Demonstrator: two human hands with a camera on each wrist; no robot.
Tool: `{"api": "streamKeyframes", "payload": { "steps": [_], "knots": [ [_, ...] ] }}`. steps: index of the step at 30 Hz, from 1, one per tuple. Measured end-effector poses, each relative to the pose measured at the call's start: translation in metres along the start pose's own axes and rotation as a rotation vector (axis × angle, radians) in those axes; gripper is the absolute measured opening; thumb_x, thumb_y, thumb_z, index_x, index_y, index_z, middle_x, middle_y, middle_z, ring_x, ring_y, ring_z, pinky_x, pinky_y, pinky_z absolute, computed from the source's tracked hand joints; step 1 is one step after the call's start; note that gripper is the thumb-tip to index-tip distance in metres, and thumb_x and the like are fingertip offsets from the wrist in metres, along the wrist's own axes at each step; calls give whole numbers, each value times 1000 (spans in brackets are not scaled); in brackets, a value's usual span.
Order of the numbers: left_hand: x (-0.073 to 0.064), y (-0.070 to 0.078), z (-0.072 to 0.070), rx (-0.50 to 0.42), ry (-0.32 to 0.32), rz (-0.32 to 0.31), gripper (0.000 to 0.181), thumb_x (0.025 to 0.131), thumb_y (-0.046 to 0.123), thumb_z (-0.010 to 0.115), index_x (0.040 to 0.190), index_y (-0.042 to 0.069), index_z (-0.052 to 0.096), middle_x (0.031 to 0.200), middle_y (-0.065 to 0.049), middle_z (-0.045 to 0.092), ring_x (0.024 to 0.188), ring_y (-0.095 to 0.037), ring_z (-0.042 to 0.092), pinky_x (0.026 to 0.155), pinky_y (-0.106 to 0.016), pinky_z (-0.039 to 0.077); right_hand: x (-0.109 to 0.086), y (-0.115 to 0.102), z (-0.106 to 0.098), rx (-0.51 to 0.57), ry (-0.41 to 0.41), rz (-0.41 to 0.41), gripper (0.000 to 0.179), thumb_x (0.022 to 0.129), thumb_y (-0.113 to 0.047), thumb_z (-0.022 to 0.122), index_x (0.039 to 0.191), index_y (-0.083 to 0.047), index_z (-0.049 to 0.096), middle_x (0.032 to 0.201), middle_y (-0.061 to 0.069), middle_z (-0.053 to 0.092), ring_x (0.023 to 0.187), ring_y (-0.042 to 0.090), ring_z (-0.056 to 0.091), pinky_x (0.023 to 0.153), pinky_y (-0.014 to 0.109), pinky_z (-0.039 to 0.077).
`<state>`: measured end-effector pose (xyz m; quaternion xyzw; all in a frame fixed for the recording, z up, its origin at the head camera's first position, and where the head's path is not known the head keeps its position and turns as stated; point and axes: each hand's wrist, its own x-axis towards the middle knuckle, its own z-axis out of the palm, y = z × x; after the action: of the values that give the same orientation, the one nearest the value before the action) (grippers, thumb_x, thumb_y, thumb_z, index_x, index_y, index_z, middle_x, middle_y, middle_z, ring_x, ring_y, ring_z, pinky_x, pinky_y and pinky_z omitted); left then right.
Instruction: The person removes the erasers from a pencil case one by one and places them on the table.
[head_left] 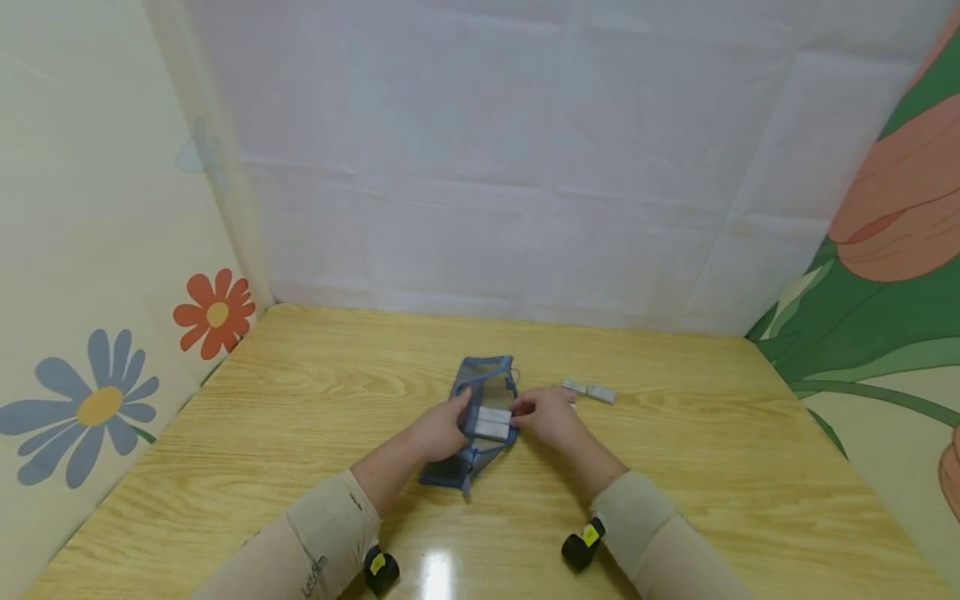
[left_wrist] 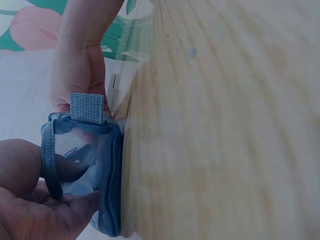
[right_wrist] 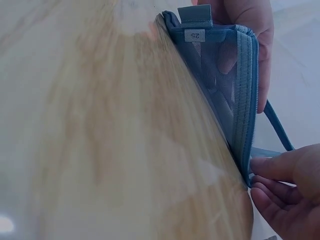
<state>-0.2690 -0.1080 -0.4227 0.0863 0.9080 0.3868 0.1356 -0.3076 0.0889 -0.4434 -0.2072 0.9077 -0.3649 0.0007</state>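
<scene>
A blue mesh zip pouch (head_left: pixel 491 387) lies on the table with its mouth open. Two small pale grey-white blocks (head_left: pixel 492 423) show side by side in the opening. My left hand (head_left: pixel 444 427) grips the pouch's left edge, thumb over the rim; the left wrist view shows thumb and fingers around its blue zip edging (left_wrist: pixel 48 155). My right hand (head_left: pixel 553 417) is at the opposite edge, beside the blocks. In the right wrist view its thumb and fingertips pinch the lower corner of the pouch (right_wrist: pixel 243 100). A fabric tab (right_wrist: pixel 195 16) sticks out at the far end.
Just beyond my right hand lie small pale grey pieces (head_left: pixel 590 391) on the wood-grain table (head_left: pixel 315 367), with a pinkish bit near the knuckles. A white sheet (head_left: pixel 480 167) hangs behind, and flower-printed panels stand at left and right.
</scene>
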Motion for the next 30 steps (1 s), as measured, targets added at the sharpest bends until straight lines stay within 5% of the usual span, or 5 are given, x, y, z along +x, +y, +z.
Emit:
{"api": "streamKeyframes", "payload": {
  "steps": [20, 30],
  "knots": [
    [-1, 0, -1, 21, 10, -9, 83, 73, -6, 59, 145, 6, 21, 136, -22, 43, 98, -26, 50, 70, -31, 42, 3, -3, 3, 4, 3, 3, 12, 73, -3, 71, 84, -3, 68, 75, 3, 64, 70, 11, 57, 67, 25, 47],
    [1, -1, 1, 19, 9, -3, 84, 72, -5, 61, 145, 5, 21, 136, -21, 42, 104, -24, 49, 76, -33, 43, 3, -1, -5, 49, -36, 115, 13, 74, -5, 70, 87, -5, 67, 78, 0, 64, 74, 11, 57, 71, 28, 46]
  ]
}}
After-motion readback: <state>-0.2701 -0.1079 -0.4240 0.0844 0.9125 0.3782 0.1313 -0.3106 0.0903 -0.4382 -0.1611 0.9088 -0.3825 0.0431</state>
